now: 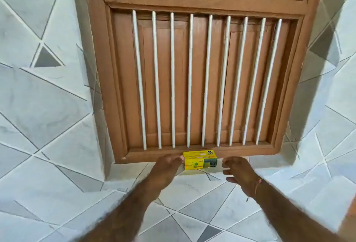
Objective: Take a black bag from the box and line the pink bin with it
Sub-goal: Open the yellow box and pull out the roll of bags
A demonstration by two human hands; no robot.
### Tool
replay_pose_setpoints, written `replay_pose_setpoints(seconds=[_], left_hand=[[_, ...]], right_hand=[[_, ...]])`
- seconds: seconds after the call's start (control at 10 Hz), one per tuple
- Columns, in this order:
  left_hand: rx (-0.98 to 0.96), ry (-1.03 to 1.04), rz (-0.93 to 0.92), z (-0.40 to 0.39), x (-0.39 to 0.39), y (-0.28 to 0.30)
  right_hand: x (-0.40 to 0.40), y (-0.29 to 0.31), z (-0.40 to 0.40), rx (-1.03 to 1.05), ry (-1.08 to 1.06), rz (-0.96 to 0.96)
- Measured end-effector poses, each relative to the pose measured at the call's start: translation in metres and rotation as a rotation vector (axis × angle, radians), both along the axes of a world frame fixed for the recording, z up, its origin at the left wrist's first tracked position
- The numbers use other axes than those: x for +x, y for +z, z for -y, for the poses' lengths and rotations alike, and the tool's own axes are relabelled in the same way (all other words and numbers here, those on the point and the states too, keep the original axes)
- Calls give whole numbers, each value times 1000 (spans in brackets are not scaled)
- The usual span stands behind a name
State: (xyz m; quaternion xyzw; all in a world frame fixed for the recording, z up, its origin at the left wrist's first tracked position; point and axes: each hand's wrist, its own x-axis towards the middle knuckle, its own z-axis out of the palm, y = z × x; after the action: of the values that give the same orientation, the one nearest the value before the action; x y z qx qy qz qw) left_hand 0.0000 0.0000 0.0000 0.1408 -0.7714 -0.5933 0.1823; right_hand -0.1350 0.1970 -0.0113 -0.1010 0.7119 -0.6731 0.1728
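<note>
A small yellow box (200, 160) of bin bags, with green print and a dark panel, lies on the tiled sill just below the wooden window. My left hand (166, 168) reaches to the box's left end, fingertips touching or almost touching it. My right hand (238, 172) is a little to the right of the box, fingers curled and apart, holding nothing. No black bag and no pink bin are in view.
A brown wooden window frame (202, 0) with white vertical bars (157, 79) rises directly behind the box. White and grey tiles with triangle patterns (48, 58) cover the walls at both sides and the ledge below.
</note>
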Motion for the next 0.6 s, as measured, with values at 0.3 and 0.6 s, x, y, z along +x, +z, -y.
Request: replay_pose_setpoints(seconds=[0.3,0.6], left_hand=[[136,58,128,26,-89,-46],[160,172,92,18,-103,-58]], right_hand=[[-62,-24,46,495,20,-232],[-74,-41,57,117,-114,-96]])
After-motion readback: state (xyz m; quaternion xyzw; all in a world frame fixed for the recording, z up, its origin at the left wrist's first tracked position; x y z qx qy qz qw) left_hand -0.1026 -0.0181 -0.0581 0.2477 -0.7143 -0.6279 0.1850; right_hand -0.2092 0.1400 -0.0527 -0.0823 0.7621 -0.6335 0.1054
